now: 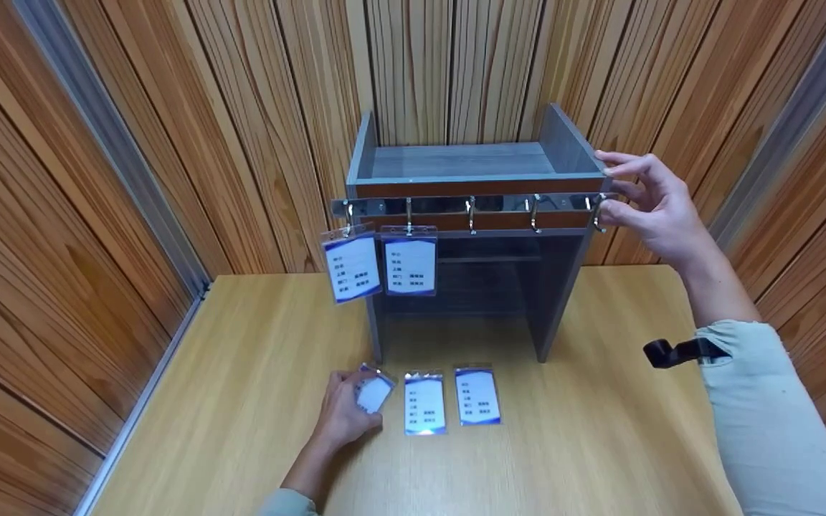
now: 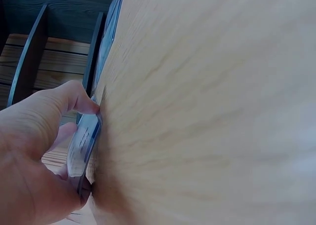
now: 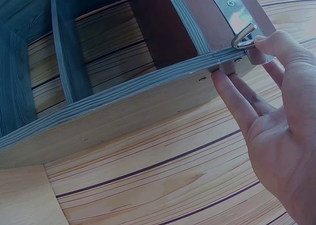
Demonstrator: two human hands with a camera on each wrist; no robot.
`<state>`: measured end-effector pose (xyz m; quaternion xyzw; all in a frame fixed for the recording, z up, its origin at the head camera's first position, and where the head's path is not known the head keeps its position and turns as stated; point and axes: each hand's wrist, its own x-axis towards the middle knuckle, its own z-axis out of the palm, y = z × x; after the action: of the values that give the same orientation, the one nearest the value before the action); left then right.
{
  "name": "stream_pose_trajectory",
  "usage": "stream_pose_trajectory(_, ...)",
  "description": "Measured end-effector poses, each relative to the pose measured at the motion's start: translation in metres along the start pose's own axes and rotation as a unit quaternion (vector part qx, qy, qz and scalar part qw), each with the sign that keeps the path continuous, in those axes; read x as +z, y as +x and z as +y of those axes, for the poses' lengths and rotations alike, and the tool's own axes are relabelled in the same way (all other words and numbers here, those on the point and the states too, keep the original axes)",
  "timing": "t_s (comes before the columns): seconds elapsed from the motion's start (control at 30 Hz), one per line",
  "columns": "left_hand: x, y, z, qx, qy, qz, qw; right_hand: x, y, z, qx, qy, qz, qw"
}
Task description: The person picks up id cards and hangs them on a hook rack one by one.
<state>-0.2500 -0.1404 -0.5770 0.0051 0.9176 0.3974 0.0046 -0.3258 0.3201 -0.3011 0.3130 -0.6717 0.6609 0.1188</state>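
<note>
My left hand (image 1: 345, 412) pinches a clear-sleeved name badge (image 1: 374, 393) by its edges, low over the table. In the left wrist view the badge (image 2: 83, 145) is tilted between thumb and fingers. Beside it lie a second badge (image 1: 424, 405) and a third badge (image 1: 477, 396), both flat. Up at the right end of a metal hook rail (image 1: 442, 206), my right hand (image 1: 653, 204) grips the rail's end, thumb by the last hook (image 3: 243, 37) and fingers against the shelf's side panel (image 3: 148, 99). Two badges hang from the leftmost hooks, one badge (image 1: 352, 266) slightly tilted, the other badge (image 1: 410, 265) straight.
The grey wooden shelf unit (image 1: 456, 161) stands on the wooden table (image 1: 241, 373) near the back, with the rail across its upper front. Wood-panelled walls (image 1: 241, 107) close in the back and both sides. A black device (image 1: 682, 352) sits at my right sleeve.
</note>
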Motion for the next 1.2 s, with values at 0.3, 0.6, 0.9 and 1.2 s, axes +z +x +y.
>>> stream_pose_trajectory(0.3,-0.005,0.001,0.0,-0.012,-0.01,-0.015,0.9998,0.006,-0.002,-0.009,0.008,-0.016,0.003,1.0)
stream_pose_trajectory(0.6,-0.014,-0.001,0.001,0.0,-0.039,-0.017,0.9991,0.008,-0.002,-0.011,0.009,-0.018,0.003,1.0)
stream_pose_trajectory(0.9,-0.016,-0.002,0.002,0.027,-0.043,-0.005,0.9987,0.0,0.0,0.0,0.002,-0.008,-0.001,1.0)
stream_pose_trajectory(1.2,-0.015,-0.002,0.005,0.033,-0.054,-0.007,0.998,0.0,0.0,0.0,0.005,-0.014,0.001,1.0)
